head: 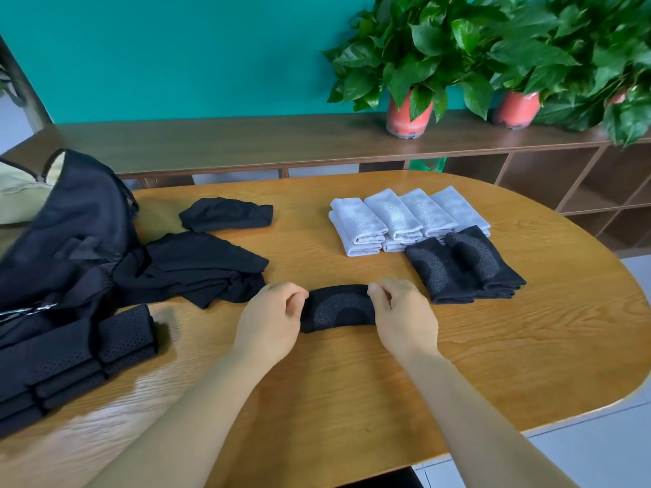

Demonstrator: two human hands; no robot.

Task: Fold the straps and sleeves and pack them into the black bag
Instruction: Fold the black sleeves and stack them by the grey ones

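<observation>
Seen from my head, my left hand (273,313) and right hand (401,311) each pinched one end of a black sleeve (338,308) that lay flat across the middle of the desk (352,382), nearer its front edge than its back. It seemed light, soft and stretchy, likely to flop, so I judged the two ends the best places to hold it. It was a short knit band with a greyer curved patch, and the black bag (70,223) sat at the left edge.
</observation>
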